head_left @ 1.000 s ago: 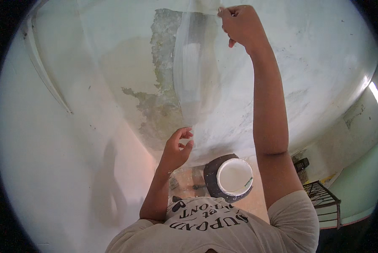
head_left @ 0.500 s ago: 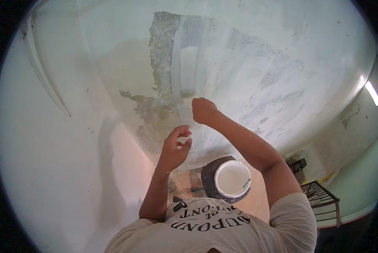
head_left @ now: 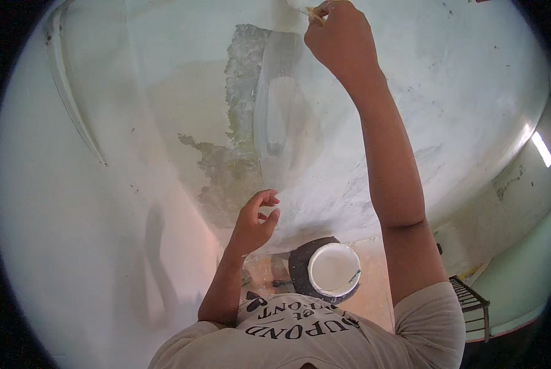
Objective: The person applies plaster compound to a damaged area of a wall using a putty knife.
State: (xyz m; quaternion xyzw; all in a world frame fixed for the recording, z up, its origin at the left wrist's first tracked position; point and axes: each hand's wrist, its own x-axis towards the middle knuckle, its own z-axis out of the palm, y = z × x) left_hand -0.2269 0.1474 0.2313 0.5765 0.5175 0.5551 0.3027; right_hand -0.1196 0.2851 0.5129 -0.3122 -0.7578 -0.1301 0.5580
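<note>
My right hand (head_left: 344,34) is raised at the top of the view, closed around the yellowish handle of a paintbrush (head_left: 314,16). The brush's pale head is partly cut off by the upper edge, against the wall. Lower down, my left hand (head_left: 255,219) hovers in front of the wall with fingers loosely curled and apart, holding nothing. Between the hands is a grey, peeled patch (head_left: 243,80) of bare plaster, with a fresh, wet-looking white streak (head_left: 278,117) along its right side. Below them stands a white bucket (head_left: 311,270) with white paint inside.
A dark round object (head_left: 299,277) lies under or behind the bucket, on the orange-brown floor (head_left: 374,270). To the left a pale side wall (head_left: 91,246) meets the painted wall at a corner. A dark metal rack (head_left: 472,304) stands at the lower right.
My right hand has swept up from beside the lower end of the white streak to above the patch, and the brush handle now shows. My left hand has barely moved.
</note>
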